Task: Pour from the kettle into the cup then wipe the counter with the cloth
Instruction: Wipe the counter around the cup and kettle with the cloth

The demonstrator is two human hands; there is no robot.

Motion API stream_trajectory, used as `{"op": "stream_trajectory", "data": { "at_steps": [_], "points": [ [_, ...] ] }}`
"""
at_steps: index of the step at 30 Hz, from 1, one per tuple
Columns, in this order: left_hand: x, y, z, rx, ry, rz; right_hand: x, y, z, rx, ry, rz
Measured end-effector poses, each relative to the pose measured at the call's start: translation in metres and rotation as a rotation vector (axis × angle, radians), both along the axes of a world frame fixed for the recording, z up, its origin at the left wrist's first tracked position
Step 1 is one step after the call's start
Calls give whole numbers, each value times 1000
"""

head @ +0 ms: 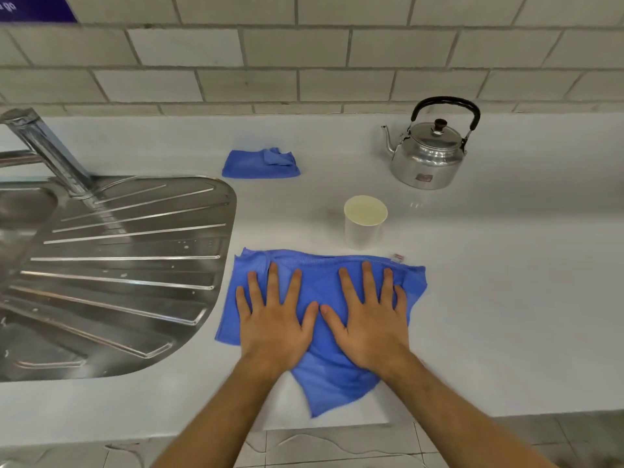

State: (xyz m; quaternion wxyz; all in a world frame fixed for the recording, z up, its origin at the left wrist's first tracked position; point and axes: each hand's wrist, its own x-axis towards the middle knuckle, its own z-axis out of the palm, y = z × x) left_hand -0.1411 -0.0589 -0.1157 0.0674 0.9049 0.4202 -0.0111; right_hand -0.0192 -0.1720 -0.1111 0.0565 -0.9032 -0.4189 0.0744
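1. A white worktop (489,282) ran below a tiled wall (304,62), with a steel draining board (118,265) to the left.
2. The left hand (275,319) and right hand (369,322) lay flat with fingers spread on the blue cloth (324,373).
3. The cup (364,224) stood just behind the cloth, the kettle (429,153) farther back on the right.
4. A second folded cloth (260,163) lay near the wall.

Shiny polished metal kettle (427,157); matt pale cup (364,221), paper or plastic; soft ribbed blue cloth (324,288); smooth glossy white counter (506,265); brushed steel drainboard (118,265); glazed wall tiles (304,62).
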Motion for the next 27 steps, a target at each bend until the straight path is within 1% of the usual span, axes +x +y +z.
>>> {"op": "stream_trajectory", "data": {
  "at_steps": [2, 5, 9, 11, 13, 14, 15, 16, 17, 18, 19, 20, 21, 22, 24, 25, 27],
  "points": [
    [6, 12, 1, -5, 1, -31, 3, 8, -1, -4, -10, -6],
    [0, 9, 0, 12, -18, -68, -6, 6, -2, -5, -27, 22],
    [-30, -11, 1, -5, -70, -158, -31, -5, -5, 58, -2, 176],
    [-46, -14, 5, -19, -54, -179, -35, -2, -2, 66, 11, 260],
    [-53, -11, 12, -76, -64, -157, -30, 9, 2, 53, 21, 352],
    [-52, -9, 18, -108, -102, -122, -25, 18, 4, 47, 37, 406],
    [-50, -7, 27, -109, -149, -86, -19, 28, 6, 47, 60, 460],
    [-48, -4, 34, -52, -206, -47, -14, 40, 10, 58, 102, 508],
    [-44, -1, 39, 9, -243, -25, -9, 52, 15, 86, 179, 544],
    [-41, 3, 40, 43, -275, -22, -4, 62, 21, 144, 305, 555],
    [-37, 4, 39, 24, -270, -56, -1, 67, 28, 234, 450, 543],
    [-35, 5, 34, 15, -250, -117, 3, 68, 35, 338, 552, 514],
    [-32, 4, 26, 8, -217, -187, 7, 63, 39, 430, 580, 468],
    [-28, 1, 17, 4, -175, -252, 12, 53, 41, 495, 546, 416],
    [-22, -3, 4, 2, -87, -320, 23, 27, 37, 550, 405, 309],
    [-18, -1, -1, 3, -71, -302, 30, 14, 33, 551, 336, 250],
    [-7, 14, -4, -5, -73, -183, 49, -8, 26, 542, 223, 133]
  ]
}}
